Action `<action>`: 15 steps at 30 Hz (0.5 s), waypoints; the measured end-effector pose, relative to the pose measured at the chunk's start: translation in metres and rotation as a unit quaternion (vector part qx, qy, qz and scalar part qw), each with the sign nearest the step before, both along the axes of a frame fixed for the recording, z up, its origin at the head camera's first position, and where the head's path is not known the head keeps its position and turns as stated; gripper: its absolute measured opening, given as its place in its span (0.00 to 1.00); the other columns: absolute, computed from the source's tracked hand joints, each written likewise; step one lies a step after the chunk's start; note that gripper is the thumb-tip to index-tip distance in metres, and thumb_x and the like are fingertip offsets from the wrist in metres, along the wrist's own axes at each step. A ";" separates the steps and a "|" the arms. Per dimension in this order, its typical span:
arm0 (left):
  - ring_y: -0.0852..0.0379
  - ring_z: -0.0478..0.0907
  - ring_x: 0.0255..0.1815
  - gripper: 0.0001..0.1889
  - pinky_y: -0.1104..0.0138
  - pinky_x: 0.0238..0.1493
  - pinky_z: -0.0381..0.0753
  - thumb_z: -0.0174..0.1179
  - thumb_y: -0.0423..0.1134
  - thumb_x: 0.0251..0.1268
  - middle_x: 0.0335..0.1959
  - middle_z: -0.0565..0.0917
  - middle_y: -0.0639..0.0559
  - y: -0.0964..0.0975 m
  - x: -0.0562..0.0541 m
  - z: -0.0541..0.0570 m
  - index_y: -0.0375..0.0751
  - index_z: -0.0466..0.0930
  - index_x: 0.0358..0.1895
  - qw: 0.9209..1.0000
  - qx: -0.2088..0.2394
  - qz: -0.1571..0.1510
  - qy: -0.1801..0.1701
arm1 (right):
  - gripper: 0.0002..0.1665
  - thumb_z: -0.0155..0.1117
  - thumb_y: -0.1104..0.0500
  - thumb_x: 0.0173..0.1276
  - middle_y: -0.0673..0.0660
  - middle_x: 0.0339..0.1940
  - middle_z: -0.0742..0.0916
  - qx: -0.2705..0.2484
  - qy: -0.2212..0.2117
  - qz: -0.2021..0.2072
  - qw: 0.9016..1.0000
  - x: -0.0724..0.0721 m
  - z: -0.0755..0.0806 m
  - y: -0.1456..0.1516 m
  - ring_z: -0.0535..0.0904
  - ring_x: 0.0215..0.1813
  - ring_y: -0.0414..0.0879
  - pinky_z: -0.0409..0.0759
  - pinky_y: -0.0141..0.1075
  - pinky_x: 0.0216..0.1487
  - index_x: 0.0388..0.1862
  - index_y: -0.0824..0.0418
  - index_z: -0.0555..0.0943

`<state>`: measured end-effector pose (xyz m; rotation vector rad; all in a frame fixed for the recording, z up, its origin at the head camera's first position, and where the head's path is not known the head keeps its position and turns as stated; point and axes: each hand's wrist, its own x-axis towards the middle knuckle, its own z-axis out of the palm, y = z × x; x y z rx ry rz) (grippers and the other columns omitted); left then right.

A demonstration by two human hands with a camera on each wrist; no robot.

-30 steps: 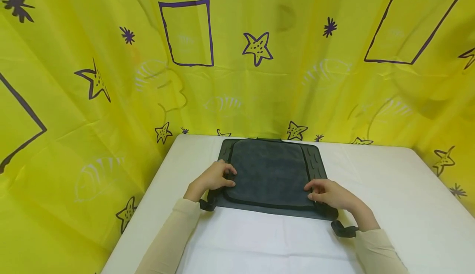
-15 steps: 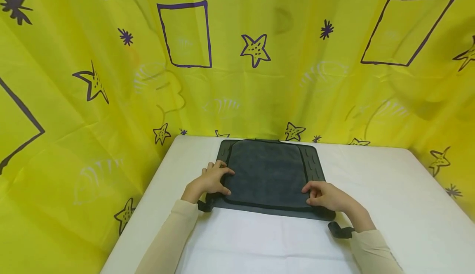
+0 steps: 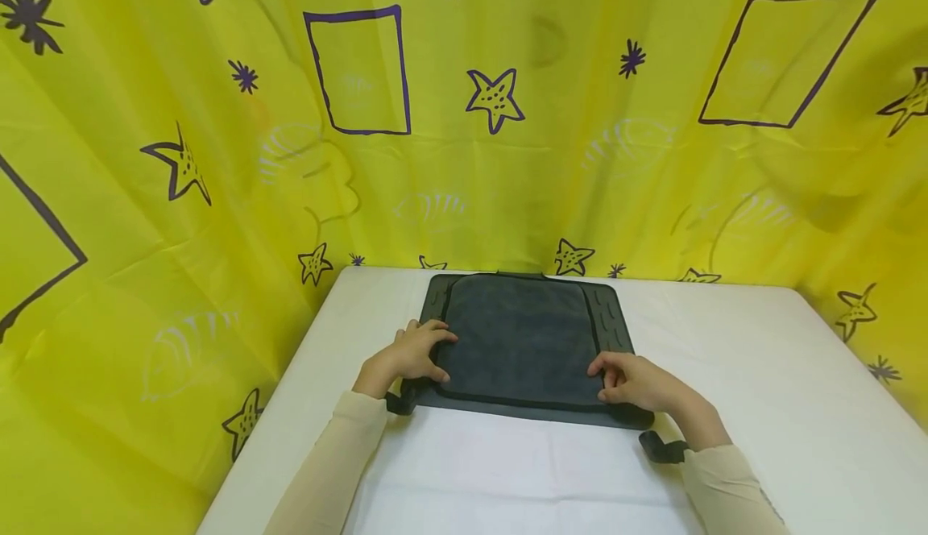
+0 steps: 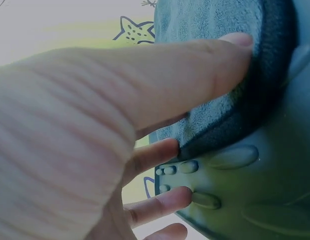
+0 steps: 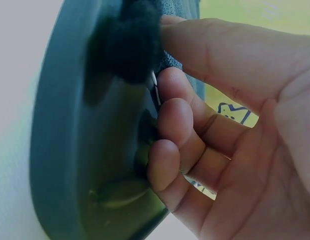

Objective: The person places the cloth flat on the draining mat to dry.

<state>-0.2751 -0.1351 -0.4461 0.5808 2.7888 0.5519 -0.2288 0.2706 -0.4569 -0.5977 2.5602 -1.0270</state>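
Note:
A dark grey plush pad (image 3: 518,338) with a black border lies on a dark rubber mat (image 3: 522,416), whose side strips have raised oval bumps. My left hand (image 3: 409,356) rests at the pad's left edge with thumb and fingers spread. In the left wrist view the thumb lies over the dark border (image 4: 257,95), and the other fingertips touch the mat near the bumps. At the pad's lower right edge is my right hand (image 3: 641,383), its fingers bent. The right wrist view has its thumb at the pad's border (image 5: 132,42) and several fingertips against the mat's surface.
The mat lies near the far edge of a white-covered table (image 3: 725,374). A yellow curtain (image 3: 449,172) printed with stars and frames hangs behind and to the left. Black straps with small devices (image 3: 660,446) sit at both wrists.
The left hand has spread its thumb and shifted slightly toward me. The right hand stays near the same edge with its fingers a little more bent. The head view has drifted slightly.

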 end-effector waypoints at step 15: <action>0.42 0.73 0.62 0.21 0.44 0.64 0.70 0.69 0.45 0.66 0.62 0.83 0.46 -0.004 -0.010 0.003 0.47 0.82 0.61 0.997 0.055 0.029 0.044 | 0.15 0.65 0.57 0.73 0.51 0.33 0.83 0.032 0.049 -0.029 0.998 -0.004 0.011 0.013 0.75 0.36 0.42 0.75 0.34 0.37 0.53 0.63 0.82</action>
